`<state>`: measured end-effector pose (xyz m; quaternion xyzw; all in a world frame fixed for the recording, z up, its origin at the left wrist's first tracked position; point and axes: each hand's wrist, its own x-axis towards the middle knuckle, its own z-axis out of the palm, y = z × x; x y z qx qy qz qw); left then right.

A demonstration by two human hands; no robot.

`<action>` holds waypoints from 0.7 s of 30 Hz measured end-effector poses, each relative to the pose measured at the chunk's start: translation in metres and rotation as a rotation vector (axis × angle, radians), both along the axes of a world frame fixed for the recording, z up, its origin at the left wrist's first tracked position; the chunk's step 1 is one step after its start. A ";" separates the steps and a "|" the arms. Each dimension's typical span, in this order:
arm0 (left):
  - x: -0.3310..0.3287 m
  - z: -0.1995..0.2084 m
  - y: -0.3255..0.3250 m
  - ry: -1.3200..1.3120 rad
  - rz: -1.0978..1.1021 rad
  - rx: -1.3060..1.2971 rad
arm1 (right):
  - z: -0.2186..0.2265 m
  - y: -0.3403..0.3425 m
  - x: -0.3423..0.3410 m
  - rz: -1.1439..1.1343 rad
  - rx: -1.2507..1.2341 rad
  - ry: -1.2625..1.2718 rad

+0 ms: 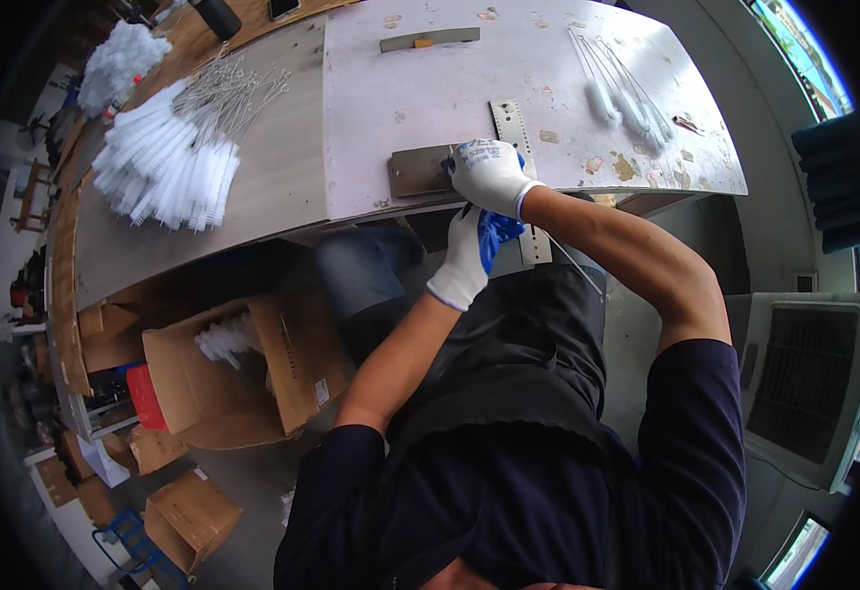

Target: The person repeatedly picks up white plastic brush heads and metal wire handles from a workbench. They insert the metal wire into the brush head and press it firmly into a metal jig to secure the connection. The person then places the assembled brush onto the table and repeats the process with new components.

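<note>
My right hand (492,177), in a white glove with a blue palm, is closed at the table's front edge, against a dark flat metal block (416,173). Its fingertips are hidden, and so is whatever they grip. Just below, my left hand (462,258), gloved alike, has its fingers curled round a thin metal wire (577,265) that sticks out to the lower right over my lap. The wire's other end is covered by the hands. A perforated metal strip (511,118) runs under my right hand and past the table's edge.
White bristle brushes with looped wire handles (170,157) lie heaped at the left; several more (627,103) lie at the right. A metal bar (430,39) rests farther back. An open cardboard box (219,393) holding white brushes stands below the table (283,187) at left.
</note>
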<state>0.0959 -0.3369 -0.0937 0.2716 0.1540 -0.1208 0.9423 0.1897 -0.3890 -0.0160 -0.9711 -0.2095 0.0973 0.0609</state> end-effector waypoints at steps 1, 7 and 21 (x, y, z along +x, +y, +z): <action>0.003 0.009 -0.010 0.070 0.050 -0.082 | 0.000 0.002 -0.002 -0.009 0.013 -0.009; -0.017 -0.013 0.014 0.110 -0.098 -0.134 | -0.005 0.002 -0.005 -0.067 0.133 0.091; 0.007 0.022 0.145 -0.006 -0.451 0.577 | -0.019 -0.031 0.047 0.602 -0.159 -0.106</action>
